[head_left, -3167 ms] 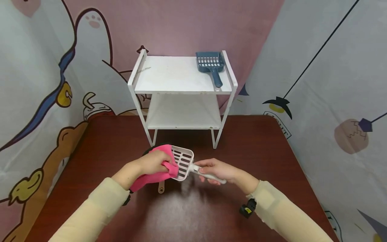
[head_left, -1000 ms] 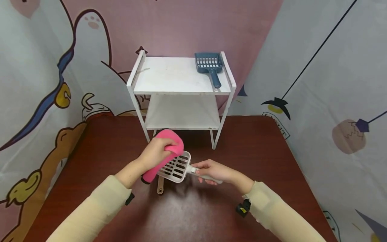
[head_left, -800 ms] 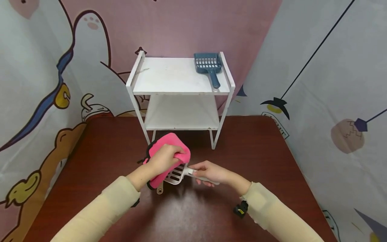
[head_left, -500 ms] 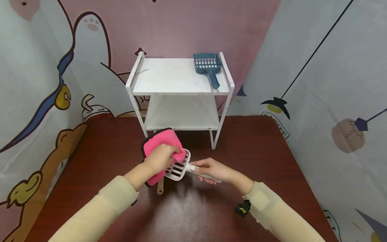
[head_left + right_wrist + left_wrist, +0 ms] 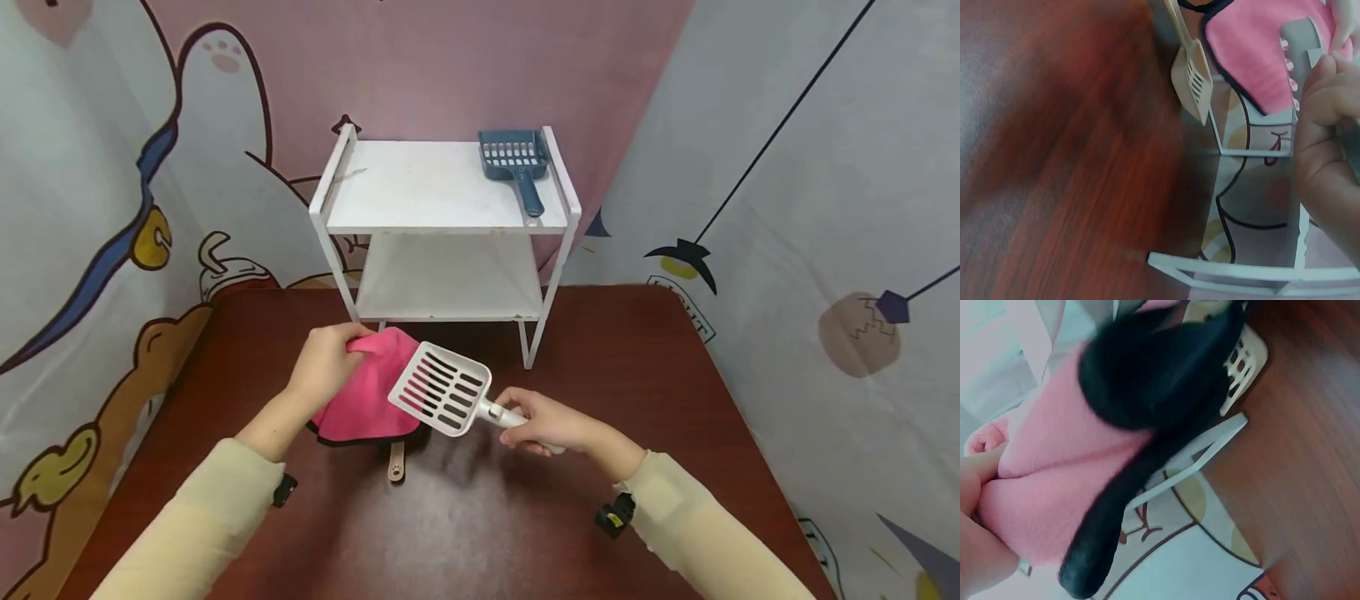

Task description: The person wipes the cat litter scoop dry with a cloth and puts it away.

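My left hand [image 5: 322, 362] pinches a pink cloth [image 5: 363, 408] with black edging by one end, and the cloth hangs down from it. In the left wrist view the folded cloth [image 5: 1066, 462] fills much of the picture. My right hand [image 5: 551, 423] grips the handle of a white slotted litter scoop [image 5: 484, 408], its head tilted up beside the cloth and overlapping it in the head view. Under the cloth a beige litter scoop lies on the table; only its handle [image 5: 397, 464] shows from above, while the right wrist view shows its slotted head [image 5: 1184, 78].
Behind the hands a white two-tier shelf [image 5: 420, 187] stands on the dark red-brown table [image 5: 637, 358]. A blue litter scoop [image 5: 529, 196] lies at the right end of its top tier. Printed fabric walls surround the table.
Earlier the left hand held the cloth against the white scoop's head, shifting over it. Now the hand has moved left, the cloth hangs beside the scoop, and the slotted head is uncovered and raised slightly.
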### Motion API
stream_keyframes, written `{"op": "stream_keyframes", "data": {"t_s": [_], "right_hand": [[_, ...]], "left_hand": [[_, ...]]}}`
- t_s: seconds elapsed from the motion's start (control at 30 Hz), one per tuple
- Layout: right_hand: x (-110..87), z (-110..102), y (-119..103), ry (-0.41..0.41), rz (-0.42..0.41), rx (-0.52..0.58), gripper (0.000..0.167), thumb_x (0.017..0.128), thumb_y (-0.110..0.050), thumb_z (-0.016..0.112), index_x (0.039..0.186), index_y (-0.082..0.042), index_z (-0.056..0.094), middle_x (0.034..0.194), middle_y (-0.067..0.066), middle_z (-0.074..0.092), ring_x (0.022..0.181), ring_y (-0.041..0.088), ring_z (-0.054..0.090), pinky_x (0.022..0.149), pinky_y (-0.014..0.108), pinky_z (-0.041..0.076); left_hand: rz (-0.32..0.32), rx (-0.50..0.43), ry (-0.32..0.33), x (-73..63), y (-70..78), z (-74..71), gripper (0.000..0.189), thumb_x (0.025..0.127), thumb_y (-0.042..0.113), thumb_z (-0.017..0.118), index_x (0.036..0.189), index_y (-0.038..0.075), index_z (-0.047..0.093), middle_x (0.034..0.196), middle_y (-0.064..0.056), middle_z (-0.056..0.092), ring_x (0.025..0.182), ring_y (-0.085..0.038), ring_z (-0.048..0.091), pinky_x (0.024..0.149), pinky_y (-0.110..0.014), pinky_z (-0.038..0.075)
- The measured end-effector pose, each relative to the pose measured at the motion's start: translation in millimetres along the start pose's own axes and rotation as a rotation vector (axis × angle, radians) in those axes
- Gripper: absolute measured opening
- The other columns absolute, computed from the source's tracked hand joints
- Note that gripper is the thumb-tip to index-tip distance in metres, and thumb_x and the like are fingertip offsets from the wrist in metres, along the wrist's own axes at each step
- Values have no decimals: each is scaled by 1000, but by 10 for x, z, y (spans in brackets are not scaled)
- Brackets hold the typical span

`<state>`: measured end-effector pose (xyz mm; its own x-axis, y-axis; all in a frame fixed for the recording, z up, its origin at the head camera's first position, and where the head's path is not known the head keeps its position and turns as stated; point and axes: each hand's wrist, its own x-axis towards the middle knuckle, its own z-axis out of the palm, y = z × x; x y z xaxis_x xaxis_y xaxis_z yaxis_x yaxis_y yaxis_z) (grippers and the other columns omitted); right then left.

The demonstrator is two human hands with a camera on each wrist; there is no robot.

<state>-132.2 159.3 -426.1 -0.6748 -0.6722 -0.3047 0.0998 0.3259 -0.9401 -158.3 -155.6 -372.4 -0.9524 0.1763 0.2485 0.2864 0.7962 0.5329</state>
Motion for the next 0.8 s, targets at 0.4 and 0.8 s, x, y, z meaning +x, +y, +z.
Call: {"op": "stream_keyframes", "data": {"t_s": [0.4, 0.8], "right_hand": [[-7, -140, 64, 52, -13, -117, 20, 92, -13, 54, 95, 6, 59, 70, 1, 61, 45, 8, 49, 41, 22, 40], [50, -3, 8, -103, 80, -32, 40, 100, -22, 33, 113, 9, 55, 75, 2, 65, 41, 4, 46, 39, 20, 37]], "left_hand": [[-10, -50, 98, -66, -52, -192, 14, 83, -3, 64, 95, -1, 71, 89, -18, 70, 67, -20, 55, 58, -25, 43], [260, 24, 108, -207, 407, 79, 22, 76, -5, 70, 97, 1, 69, 90, -13, 71, 77, -22, 66, 69, -35, 54]]}}
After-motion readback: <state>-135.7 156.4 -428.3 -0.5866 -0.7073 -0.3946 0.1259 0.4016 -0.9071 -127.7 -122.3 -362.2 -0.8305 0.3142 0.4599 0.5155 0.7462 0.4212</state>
